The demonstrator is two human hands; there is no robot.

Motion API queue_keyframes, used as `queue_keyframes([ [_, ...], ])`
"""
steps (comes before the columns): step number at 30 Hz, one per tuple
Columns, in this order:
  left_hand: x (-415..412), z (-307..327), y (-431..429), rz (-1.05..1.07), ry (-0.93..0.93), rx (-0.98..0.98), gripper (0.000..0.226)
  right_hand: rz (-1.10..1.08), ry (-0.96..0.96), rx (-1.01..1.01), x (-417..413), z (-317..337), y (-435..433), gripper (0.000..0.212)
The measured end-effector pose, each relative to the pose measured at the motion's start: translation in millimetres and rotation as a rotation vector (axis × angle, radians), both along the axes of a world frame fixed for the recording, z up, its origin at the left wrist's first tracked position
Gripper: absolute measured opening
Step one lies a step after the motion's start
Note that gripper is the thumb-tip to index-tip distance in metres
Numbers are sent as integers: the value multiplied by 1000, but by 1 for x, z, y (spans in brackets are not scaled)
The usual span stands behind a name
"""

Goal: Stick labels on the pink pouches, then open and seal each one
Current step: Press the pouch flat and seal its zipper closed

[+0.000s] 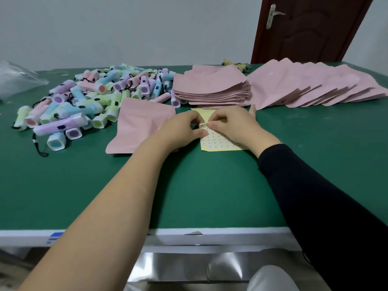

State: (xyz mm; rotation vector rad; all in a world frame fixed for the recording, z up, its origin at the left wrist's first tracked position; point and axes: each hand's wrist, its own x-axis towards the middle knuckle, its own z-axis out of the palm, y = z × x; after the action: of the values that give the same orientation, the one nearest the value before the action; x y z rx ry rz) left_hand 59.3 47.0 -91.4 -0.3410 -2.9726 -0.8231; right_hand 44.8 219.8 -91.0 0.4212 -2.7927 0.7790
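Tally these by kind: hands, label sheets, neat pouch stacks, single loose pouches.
Hands: 2 (left hand, right hand)
Label sheet: 1
Neat pouch stack: 1
Single loose pouch: 1
Total: 5

- On my worktop point(189, 185), the label sheet point(218, 144) lies at centre.
- A single pouch point(138, 127) lies just left of it.
- Behind the sheet I see a pouch stack point(210, 89), with a fanned pouch row point(315, 85) to its right.
- A torch heap point(88, 97) lies far left.

green table point(63, 185), pale wall point(126, 28), dark red door point(304, 32)
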Motion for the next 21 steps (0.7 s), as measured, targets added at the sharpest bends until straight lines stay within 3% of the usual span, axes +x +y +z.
queue_keyframes([
  [4,1,-1,1,66,7,75,15,9,41,-45,1,1,2,16],
  [9,2,-2,1,104,16,177,25,33,60,-131,5,3,3,7],
  [17,2,-3,3,72,47,152,30,73,93,-111,7,4,-6,5],
  [21,0,-3,3,58,63,93,31,77,103,-102,7,5,-9,18],
])
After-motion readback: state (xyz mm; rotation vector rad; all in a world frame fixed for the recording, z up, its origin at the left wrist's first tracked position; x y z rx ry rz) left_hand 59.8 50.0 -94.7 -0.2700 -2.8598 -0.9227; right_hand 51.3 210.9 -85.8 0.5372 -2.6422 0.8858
